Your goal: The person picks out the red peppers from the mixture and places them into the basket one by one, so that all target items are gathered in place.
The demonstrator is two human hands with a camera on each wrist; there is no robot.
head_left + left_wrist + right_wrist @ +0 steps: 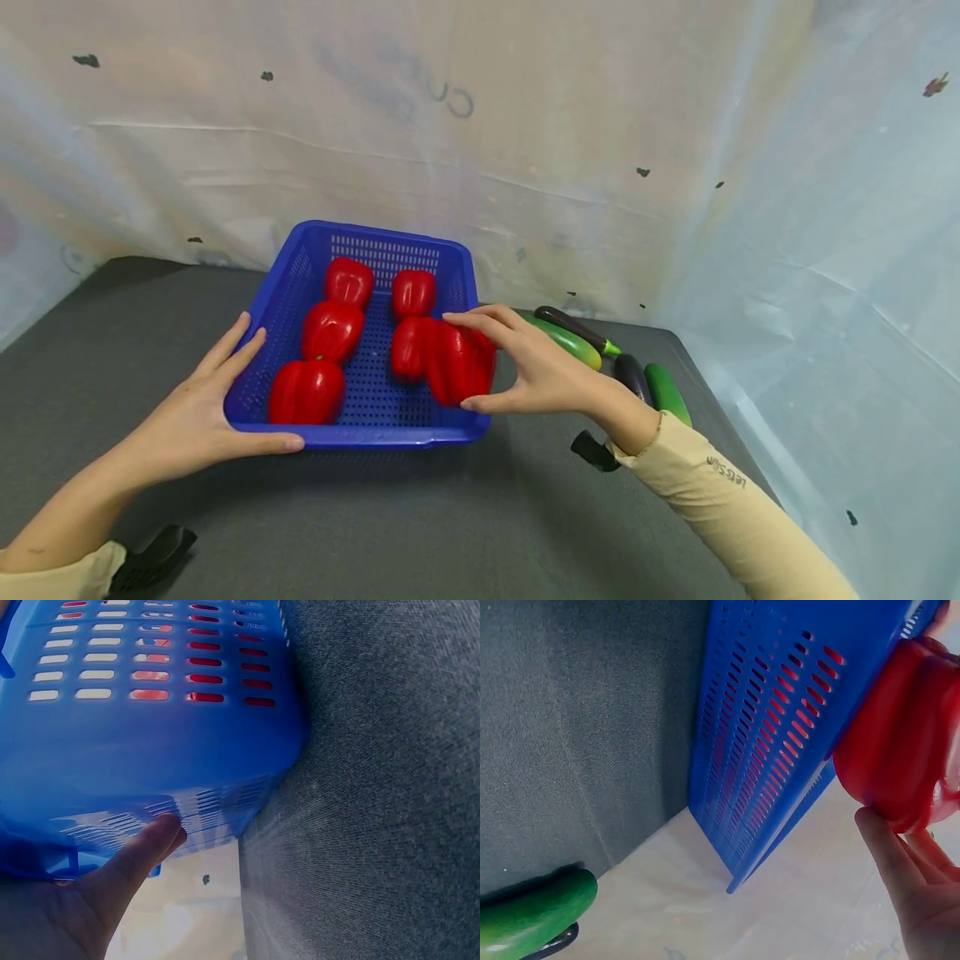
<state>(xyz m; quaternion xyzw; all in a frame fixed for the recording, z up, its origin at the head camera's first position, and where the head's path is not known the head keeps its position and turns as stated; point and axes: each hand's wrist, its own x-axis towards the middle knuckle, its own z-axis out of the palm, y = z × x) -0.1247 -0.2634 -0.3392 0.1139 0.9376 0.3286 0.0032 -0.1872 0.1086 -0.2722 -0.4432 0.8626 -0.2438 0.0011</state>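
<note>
A blue plastic basket [405, 437] with slotted walls stands on the dark table, several red bell peppers inside. My left hand [206, 417] spans its near left corner: the straight thumb lies along the front rim and the extended fingers touch the left side. In the left wrist view, fingers [150, 838] press the slotted wall. Between thumb and fingers, my right hand [528, 367] grips a red bell pepper [463, 367] at the basket's right edge. That pepper [900, 735] is above the rim in the right wrist view and overlaps another pepper [408, 346] in the head view.
Right of the basket lie a green-yellow vegetable [573, 343], a dark eggplant [570, 323], another dark vegetable [632, 375] and a green cucumber-like one [667, 393], partly behind my right arm. A pale plastic sheet [525, 150] hangs behind the grey table [420, 525].
</note>
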